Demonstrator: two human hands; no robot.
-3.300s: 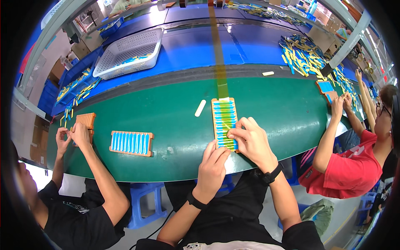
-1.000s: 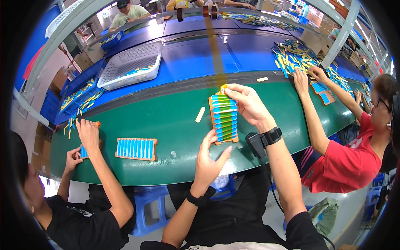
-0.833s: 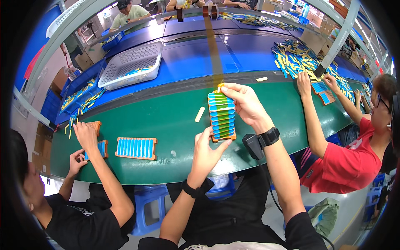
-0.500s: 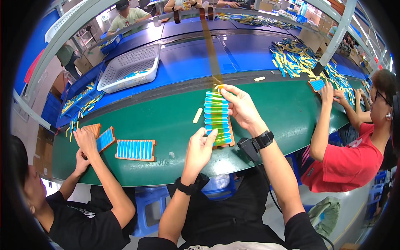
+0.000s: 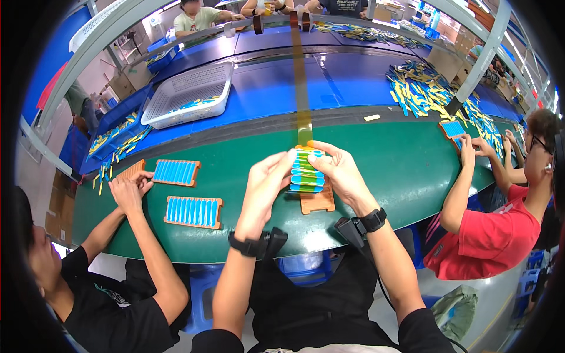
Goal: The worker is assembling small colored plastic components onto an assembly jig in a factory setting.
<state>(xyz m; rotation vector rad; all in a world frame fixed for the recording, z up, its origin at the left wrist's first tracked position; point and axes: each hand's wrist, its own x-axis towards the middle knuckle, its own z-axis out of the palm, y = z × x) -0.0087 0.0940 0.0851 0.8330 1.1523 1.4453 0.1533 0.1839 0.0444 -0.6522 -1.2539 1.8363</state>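
In front of me a row of blue strips (image 5: pixel 307 181), joined by amber tape, is pinched between my hands and lifted partly off a wooden-looking slotted rack (image 5: pixel 318 204). My left hand (image 5: pixel 262 183) closes on the row's left side near its upper end. On the other side my right hand (image 5: pixel 346 176) grips it, thumb lying over the strips. From a roll beyond the belt, the amber tape (image 5: pixel 301 88) runs down to the row. The rack's near end shows below the strips; the rest is covered.
Two racks of blue strips (image 5: pixel 193 212) (image 5: pixel 175 172) lie left, beside a co-worker's hands (image 5: pixel 128 189). Beyond stands a white basket (image 5: pixel 194 115). A heap of blue and yellow strips (image 5: pixel 418 88) lies right, near a metal post (image 5: pixel 479 65) and a co-worker in red (image 5: pixel 482 247).
My left hand has moved up along the row and my right hand slightly down. The strips have come away from the rack's near end. The left co-worker's rack has shifted beside the other.
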